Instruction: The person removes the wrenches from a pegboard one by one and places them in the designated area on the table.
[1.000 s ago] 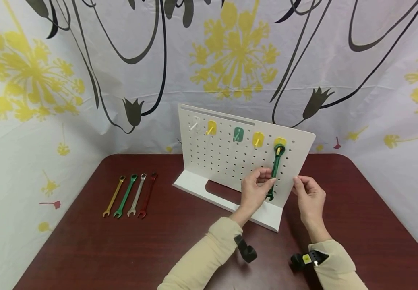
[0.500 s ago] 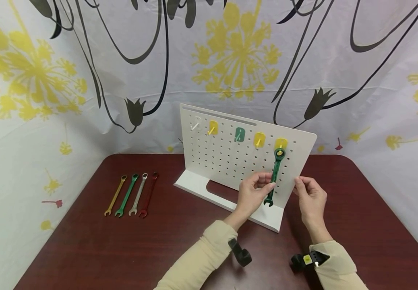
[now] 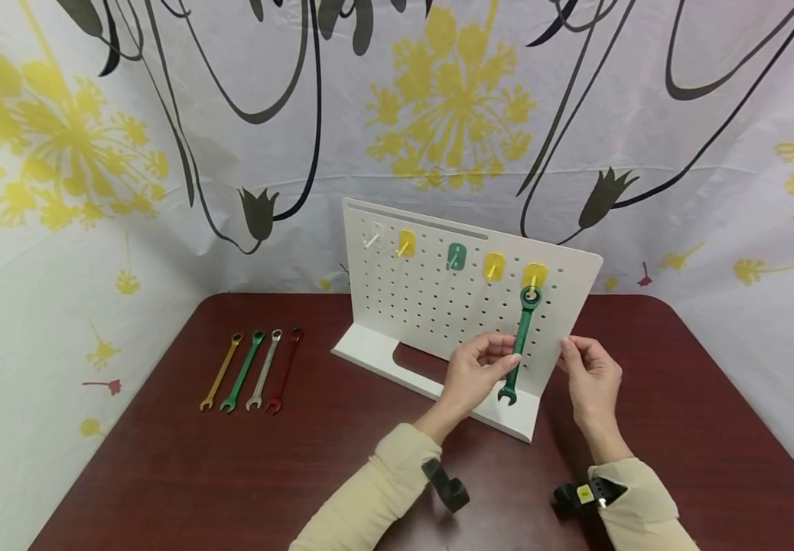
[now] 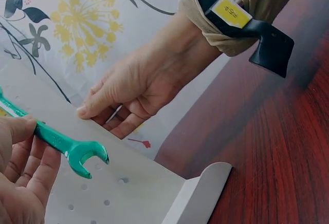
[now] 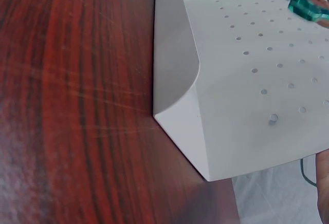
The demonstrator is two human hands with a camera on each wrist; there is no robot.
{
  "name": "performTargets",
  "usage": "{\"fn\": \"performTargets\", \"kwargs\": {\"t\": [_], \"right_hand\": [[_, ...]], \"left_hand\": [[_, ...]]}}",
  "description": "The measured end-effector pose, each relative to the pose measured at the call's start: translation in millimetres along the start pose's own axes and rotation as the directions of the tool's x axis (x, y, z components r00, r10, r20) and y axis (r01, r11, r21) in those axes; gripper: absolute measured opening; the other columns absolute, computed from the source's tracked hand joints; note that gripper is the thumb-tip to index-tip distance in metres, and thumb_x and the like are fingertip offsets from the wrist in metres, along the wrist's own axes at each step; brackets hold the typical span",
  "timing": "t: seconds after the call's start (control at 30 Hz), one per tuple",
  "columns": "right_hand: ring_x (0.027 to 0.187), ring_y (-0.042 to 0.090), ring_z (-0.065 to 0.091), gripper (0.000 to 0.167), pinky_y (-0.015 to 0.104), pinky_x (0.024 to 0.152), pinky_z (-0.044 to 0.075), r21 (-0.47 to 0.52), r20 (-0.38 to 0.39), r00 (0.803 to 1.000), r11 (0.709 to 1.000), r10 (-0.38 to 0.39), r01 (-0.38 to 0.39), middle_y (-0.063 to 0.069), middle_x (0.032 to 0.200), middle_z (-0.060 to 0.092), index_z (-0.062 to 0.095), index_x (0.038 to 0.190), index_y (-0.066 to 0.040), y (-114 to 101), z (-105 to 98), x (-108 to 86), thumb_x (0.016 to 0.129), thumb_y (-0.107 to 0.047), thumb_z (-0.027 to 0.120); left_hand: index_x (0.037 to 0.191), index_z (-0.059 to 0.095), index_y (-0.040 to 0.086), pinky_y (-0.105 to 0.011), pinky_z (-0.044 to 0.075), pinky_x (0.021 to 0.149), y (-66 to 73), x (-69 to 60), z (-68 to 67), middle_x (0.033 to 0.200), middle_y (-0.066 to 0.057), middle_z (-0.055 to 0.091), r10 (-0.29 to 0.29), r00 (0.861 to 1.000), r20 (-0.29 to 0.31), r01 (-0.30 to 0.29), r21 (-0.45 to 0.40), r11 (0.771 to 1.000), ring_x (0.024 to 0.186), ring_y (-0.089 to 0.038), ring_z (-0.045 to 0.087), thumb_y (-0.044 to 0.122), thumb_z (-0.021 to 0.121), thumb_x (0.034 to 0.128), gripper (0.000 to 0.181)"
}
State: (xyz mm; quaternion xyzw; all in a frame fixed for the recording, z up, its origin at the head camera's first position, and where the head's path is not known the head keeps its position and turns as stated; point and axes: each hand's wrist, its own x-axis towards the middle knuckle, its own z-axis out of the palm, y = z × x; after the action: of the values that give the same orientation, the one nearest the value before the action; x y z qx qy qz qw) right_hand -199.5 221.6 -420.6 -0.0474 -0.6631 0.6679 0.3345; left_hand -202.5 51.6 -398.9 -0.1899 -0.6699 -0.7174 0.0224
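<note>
My left hand (image 3: 476,373) pinches a green combination wrench (image 3: 522,337) between thumb and fingers, ring end up, open jaw down. The ring overlaps the peg tip of the rightmost yellow hook (image 3: 535,275); whether the peg still passes through it, I cannot tell. In the left wrist view the wrench (image 4: 56,139) slants away from the white pegboard (image 4: 133,190). My right hand (image 3: 591,375) pinches the board's right edge between thumb and fingers. In the right wrist view the wrench's jaw (image 5: 307,7) shows at the top corner, before the pegboard (image 5: 231,147).
On the pegboard (image 3: 431,295) hang a white hook (image 3: 372,236), yellow hooks (image 3: 406,243) and a green hook (image 3: 457,257). At the table's left lie a gold wrench (image 3: 222,370), a green one (image 3: 243,372), a silver one (image 3: 264,369) and a red one (image 3: 285,371).
My left hand has drawn the green wrench down and toward me, its ring sliding from the hook's base to the peg's tip. My right hand stays at the board's edge.
</note>
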Motion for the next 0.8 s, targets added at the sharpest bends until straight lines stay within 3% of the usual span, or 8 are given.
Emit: {"fn": "performTargets", "kwargs": {"t": [0.27, 0.53, 0.8], "right_hand": [[0.066, 0.000, 0.060, 0.005, 0.013, 0.063, 0.053, -0.009, 0.001, 1.000, 1.000, 0.015, -0.015, -0.006, 0.075, 0.065, 0.067, 0.084, -0.004, -1.9, 0.4, 0.2, 0.087, -0.009, 0.066], [0.067, 0.000, 0.060, 0.008, 0.013, 0.065, 0.052, -0.034, 0.004, 1.000, 0.999, 0.024, -0.024, -0.006, 0.077, 0.066, 0.067, 0.085, -0.004, -0.5, -0.4, 0.0, 0.086, -0.012, 0.067], [0.065, -0.001, 0.061, 0.006, 0.013, 0.063, 0.052, -0.004, 0.004, 1.000, 1.000, 0.014, -0.014, -0.005, 0.076, 0.066, 0.067, 0.084, -0.004, -0.4, -0.2, -0.7, 0.086, -0.009, 0.067]], "left_hand": [[0.107, 0.066, 0.000, -0.026, 0.056, 0.069, 9.8, -5.5, -6.2, 0.093, -0.016, 0.067, -0.076, 0.995, 0.070, 0.082, -0.092, 0.992, 0.073, -0.002, 0.060, 0.003, 0.068, 0.0840, 0.023], [0.109, 0.064, -0.003, -0.027, 0.057, 0.069, 22.4, -12.8, -12.0, 0.087, -0.002, 0.064, -0.152, 0.980, 0.127, 0.172, -0.161, 0.972, 0.072, -0.005, 0.060, 0.003, 0.065, 0.0865, 0.024], [0.111, 0.063, -0.004, -0.023, 0.055, 0.067, 31.8, -16.6, -13.7, 0.086, 0.002, 0.064, -0.215, 0.965, 0.149, 0.244, -0.218, 0.945, 0.072, -0.004, 0.060, 0.003, 0.064, 0.0872, 0.025]]}}
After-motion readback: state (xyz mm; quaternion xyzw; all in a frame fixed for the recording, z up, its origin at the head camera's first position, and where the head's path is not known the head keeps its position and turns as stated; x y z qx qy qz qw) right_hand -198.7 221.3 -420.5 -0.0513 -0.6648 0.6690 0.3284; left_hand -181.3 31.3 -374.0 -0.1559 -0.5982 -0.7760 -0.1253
